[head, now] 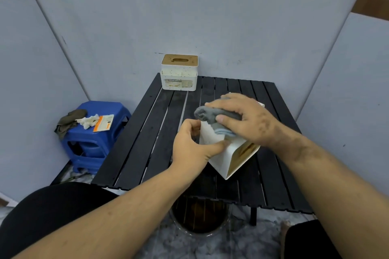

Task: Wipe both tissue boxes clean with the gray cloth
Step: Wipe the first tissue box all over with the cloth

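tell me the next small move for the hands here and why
Probably drag the gray cloth down the tilted tissue box: the right hand presses it at the top edge, the left hand steadies the box, and specks show below.

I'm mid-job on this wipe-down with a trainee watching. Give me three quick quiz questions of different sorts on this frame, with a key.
1. True or false: the second tissue box stands upright at the far edge of the black slatted table.
2. Which hand presses the gray cloth on the tilted tissue box?
A. left hand
B. right hand
C. neither
3. Fill in: the items beside the table lie on a ____ plastic stool.

Key
1. True.
2. B: the right hand holds the cloth on the box, while the left hand grips the box's near side.
3. Blue.
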`<state>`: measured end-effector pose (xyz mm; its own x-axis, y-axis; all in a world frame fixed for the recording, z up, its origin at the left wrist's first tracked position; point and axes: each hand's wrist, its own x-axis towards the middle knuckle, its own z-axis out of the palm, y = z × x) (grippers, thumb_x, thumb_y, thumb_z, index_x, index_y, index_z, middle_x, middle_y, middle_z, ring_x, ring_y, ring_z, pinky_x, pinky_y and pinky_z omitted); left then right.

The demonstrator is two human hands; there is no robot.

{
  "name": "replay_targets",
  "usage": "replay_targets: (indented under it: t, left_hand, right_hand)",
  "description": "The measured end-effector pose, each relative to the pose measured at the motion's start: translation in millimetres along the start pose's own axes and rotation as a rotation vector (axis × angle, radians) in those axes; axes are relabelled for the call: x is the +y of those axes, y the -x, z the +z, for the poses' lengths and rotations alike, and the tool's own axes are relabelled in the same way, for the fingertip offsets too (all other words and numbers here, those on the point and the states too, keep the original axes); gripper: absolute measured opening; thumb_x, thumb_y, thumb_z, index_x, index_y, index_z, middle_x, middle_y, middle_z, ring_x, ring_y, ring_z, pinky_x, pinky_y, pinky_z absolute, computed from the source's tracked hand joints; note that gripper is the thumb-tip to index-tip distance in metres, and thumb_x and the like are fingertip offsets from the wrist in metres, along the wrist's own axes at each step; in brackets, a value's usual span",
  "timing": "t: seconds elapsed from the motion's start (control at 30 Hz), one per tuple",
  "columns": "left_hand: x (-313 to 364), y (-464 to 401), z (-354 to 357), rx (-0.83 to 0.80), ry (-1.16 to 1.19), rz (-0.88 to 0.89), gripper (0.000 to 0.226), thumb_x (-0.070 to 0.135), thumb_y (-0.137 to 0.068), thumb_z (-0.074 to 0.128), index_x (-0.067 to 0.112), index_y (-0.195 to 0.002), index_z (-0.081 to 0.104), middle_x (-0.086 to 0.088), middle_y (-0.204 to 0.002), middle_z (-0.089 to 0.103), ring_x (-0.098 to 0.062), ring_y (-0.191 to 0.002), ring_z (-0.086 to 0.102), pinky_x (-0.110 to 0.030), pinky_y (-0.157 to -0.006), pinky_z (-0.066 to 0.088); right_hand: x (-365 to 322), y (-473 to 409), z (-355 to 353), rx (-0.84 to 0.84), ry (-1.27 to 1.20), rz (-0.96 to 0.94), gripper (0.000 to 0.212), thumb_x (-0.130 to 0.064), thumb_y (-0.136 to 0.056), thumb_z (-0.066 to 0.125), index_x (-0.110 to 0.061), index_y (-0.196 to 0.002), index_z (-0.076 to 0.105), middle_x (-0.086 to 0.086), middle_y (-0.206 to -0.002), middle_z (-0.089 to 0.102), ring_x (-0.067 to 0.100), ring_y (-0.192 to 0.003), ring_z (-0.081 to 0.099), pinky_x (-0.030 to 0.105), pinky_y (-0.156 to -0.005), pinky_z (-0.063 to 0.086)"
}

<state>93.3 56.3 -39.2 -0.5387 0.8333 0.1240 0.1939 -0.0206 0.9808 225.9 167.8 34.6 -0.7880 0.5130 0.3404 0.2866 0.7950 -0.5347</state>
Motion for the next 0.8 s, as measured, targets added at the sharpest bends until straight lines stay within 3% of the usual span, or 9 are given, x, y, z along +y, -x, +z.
replay_targets:
  t: [0.17, 0.3, 0.37, 0.47, 0.57, 0.63, 0.7, 0.8]
  left_hand:
    - [2, 2, -1, 0.002, -0.027, -0.020, 0.063, 0.033, -0.058, 0.099, 0.031, -0.106, 0.059, 0.015, -0.111, 0.069, -0.001, -0.104, 0.063, -0.024, -0.083, 0.052]
    - [3, 5, 1, 0.028, -0.091, -0.032, 0.067, 0.052, -0.049, 0.095, 0.040, -0.100, 0.055, 0.019, -0.108, 0.068, -0.007, -0.108, 0.062, -0.041, -0.092, 0.055]
    - [4, 7, 4, 0.040, -0.103, -0.035, 0.068, 0.058, -0.046, 0.093, 0.042, -0.098, 0.052, 0.019, -0.106, 0.067, -0.015, -0.111, 0.060, -0.046, -0.092, 0.055]
    - [9, 14, 13, 0.058, -0.126, -0.040, 0.071, 0.058, -0.048, 0.094, 0.040, -0.097, 0.046, 0.016, -0.105, 0.063, -0.019, -0.112, 0.053, -0.036, -0.081, 0.052]
    - [16, 20, 19, 0.020, -0.223, -0.019, 0.080, 0.054, -0.053, 0.096, 0.033, -0.106, 0.039, 0.014, -0.108, 0.055, -0.013, -0.107, 0.041, -0.022, -0.071, 0.034]
    - [21, 17, 10, -0.089, -0.261, 0.015, 0.096, 0.052, -0.050, 0.098, 0.036, -0.118, 0.033, 0.014, -0.115, 0.052, -0.015, -0.110, 0.045, -0.021, -0.079, 0.037]
    - [31, 9, -10, -0.220, -0.351, 0.051, 0.110, 0.055, -0.045, 0.096, 0.046, -0.129, 0.026, 0.016, -0.123, 0.049, -0.019, -0.114, 0.052, -0.036, -0.096, 0.047]
    - [59, -5, -43, -0.377, -0.608, 0.189, 0.109, 0.034, -0.059, 0.096, 0.050, -0.140, 0.025, 0.023, -0.140, 0.038, -0.012, -0.128, 0.047, -0.050, -0.116, 0.037]
  right_hand:
    - [43, 13, -41, 0.201, -0.101, 0.214, 0.027, -0.022, -0.097, 0.061, -0.048, -0.102, 0.067, -0.026, -0.087, 0.070, -0.008, -0.084, 0.061, 0.003, -0.071, 0.041]
    - [67, 29, -42, 0.343, -0.231, 0.324, 0.021, -0.019, -0.100, 0.057, -0.026, -0.112, 0.072, -0.012, -0.092, 0.073, 0.001, -0.085, 0.065, 0.008, -0.073, 0.048]
    - [67, 33, -39, 0.383, -0.225, 0.299, 0.023, -0.015, -0.099, 0.058, -0.019, -0.118, 0.071, -0.009, -0.097, 0.073, -0.002, -0.087, 0.066, 0.009, -0.075, 0.049]
    - [61, 40, -34, 0.400, -0.179, 0.259, 0.025, -0.012, -0.096, 0.062, -0.020, -0.119, 0.069, -0.012, -0.098, 0.072, -0.011, -0.085, 0.064, 0.003, -0.073, 0.046]
    - [58, 51, -33, 0.364, -0.084, 0.223, 0.026, -0.010, -0.094, 0.064, -0.020, -0.117, 0.071, -0.012, -0.095, 0.072, -0.002, -0.087, 0.066, 0.005, -0.074, 0.045]
    - [54, 60, -36, 0.350, -0.018, 0.194, 0.024, -0.007, -0.092, 0.066, -0.018, -0.112, 0.073, -0.009, -0.091, 0.072, 0.006, -0.086, 0.065, 0.014, -0.075, 0.050]
    - [49, 69, -40, 0.318, 0.030, 0.174, 0.023, -0.006, -0.090, 0.067, -0.016, -0.109, 0.074, -0.007, -0.089, 0.071, 0.010, -0.086, 0.065, 0.025, -0.080, 0.052]
    - [42, 82, -46, 0.249, 0.121, 0.131, 0.028, -0.004, -0.087, 0.070, -0.017, -0.111, 0.075, -0.010, -0.087, 0.068, 0.012, -0.084, 0.062, 0.026, -0.080, 0.050]
